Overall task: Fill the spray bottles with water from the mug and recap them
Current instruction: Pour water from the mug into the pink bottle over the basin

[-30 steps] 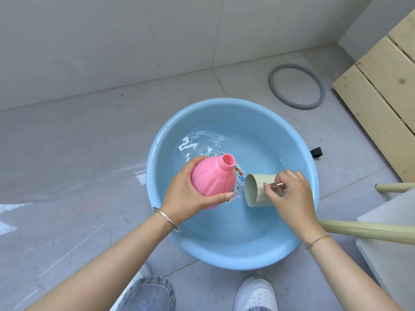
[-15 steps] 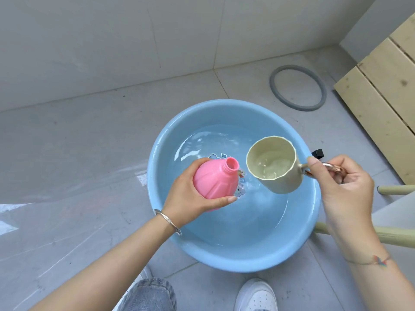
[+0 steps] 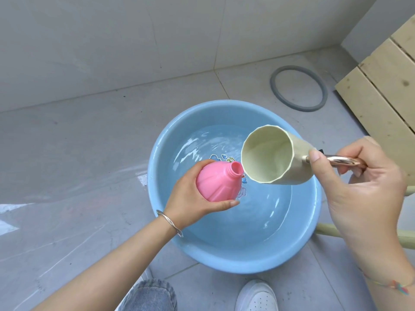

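Centre frame: your left hand (image 3: 189, 204) grips uncapped bottle (image 3: 215, 184), right hand (image 3: 361, 187) grips tilted mug (image 3: 298, 167); filling apparently starting, recapping outstanding.

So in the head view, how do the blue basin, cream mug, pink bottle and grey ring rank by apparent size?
1. blue basin, clearly largest.
2. cream mug and grey ring: similar outlines; the mug is held nearer the camera, so unranked.
3. pink bottle, smallest, partly covered by the left hand.

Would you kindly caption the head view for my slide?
Left hand holds an uncapped pink spray bottle over a blue basin; right hand tips a cream mug toward it.
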### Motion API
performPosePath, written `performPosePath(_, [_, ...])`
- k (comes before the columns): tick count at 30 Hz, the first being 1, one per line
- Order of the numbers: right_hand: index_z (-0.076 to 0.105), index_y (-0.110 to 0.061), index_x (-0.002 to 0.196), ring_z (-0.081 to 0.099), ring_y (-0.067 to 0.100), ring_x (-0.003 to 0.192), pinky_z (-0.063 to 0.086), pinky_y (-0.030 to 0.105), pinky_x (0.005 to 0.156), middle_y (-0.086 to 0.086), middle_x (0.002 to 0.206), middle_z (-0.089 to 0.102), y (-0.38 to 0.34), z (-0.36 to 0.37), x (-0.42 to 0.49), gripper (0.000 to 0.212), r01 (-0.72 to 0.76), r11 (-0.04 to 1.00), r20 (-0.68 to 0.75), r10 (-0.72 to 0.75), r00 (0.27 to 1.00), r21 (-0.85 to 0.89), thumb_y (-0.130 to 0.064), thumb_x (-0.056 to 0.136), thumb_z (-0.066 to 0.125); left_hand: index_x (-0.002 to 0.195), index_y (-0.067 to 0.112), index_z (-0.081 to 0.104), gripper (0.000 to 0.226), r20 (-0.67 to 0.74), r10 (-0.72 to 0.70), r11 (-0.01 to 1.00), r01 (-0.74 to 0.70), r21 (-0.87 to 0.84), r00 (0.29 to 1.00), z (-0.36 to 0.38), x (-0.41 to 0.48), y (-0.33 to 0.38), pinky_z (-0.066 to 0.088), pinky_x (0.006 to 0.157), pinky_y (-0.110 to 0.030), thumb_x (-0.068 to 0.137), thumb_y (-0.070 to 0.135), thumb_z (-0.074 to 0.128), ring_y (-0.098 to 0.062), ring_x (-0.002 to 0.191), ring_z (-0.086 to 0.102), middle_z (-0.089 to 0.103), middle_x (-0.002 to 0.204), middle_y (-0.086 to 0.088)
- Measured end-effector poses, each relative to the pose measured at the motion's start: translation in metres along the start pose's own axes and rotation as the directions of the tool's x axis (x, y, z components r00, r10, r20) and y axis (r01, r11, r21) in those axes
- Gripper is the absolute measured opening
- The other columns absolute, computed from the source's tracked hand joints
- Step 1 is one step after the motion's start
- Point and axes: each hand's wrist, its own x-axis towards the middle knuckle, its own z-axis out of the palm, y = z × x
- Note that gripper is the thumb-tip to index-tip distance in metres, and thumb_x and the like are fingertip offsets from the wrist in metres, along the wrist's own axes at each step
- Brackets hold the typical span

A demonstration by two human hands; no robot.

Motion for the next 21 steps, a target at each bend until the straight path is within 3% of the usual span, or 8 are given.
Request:
performPosePath(3, [0.037, -0.029, 0.062, 0.036, 0.004, 0.065, 0.027, 0.014, 0.060, -0.007, 0.067, 0.040, -0.005, 0.001, 0.000, 0.034, 0.105, 0.992, 0.013, -0.104, 0.994, -0.072, -0.029, 0.081, 0.066, 0.119, 0.039, 0.053, 0.085, -0.001, -0.002, 1.000, 0.002, 0.003, 1.000, 0.000, 0.000, 0.000, 0.051, 0.089, -0.025, 0.044, 0.059, 0.088, 0.000, 0.102, 0.060, 0.061, 0.112, 0.024])
performPosePath(9, [0.043, -0.014, 0.064, 0.036, 0.008, 0.069, 0.030, 0.015, 0.066, -0.007, 0.065, 0.042, -0.010, 0.003, 0.001, 0.031, 0.243, 0.960, 0.018, -0.243, 0.970, -0.138, -0.021, 0.082, 0.068, 0.118, 0.040, 0.053, 0.084, -0.003, -0.005, 1.000, 0.005, -0.002, 1.000, 0.000, -0.001, 0.000, 0.051, 0.089, -0.024, 0.044, 0.059, 0.087, 0.000, 0.101, 0.060, 0.061, 0.111, 0.024])
performPosePath(15, [0.049, -0.008, 0.062, 0.037, 0.016, 0.070, 0.030, 0.018, 0.069, 0.003, 0.061, 0.038, -0.011, 0.004, 0.001, 0.030, 0.298, 0.929, 0.023, -0.301, 0.953, -0.219, -0.015, 0.082, 0.070, 0.118, 0.038, 0.054, 0.081, -0.003, -0.003, 1.000, 0.003, -0.001, 1.000, 0.000, -0.001, 0.001, 0.050, 0.087, -0.021, 0.048, 0.045, 0.094, 0.000, 0.100, 0.061, 0.062, 0.109, 0.024])
performPosePath(21, [0.050, -0.006, 0.063, 0.036, 0.015, 0.074, 0.030, 0.020, 0.068, 0.001, 0.063, 0.036, -0.012, 0.003, 0.003, 0.030, 0.330, 0.909, 0.026, -0.335, 0.942, -0.256, -0.015, 0.082, 0.070, 0.118, 0.039, 0.053, 0.083, -0.006, -0.004, 1.000, 0.004, 0.002, 1.000, 0.000, 0.000, -0.001, 0.049, 0.087, -0.020, 0.046, 0.053, 0.091, 0.000, 0.102, 0.060, 0.061, 0.111, 0.023])
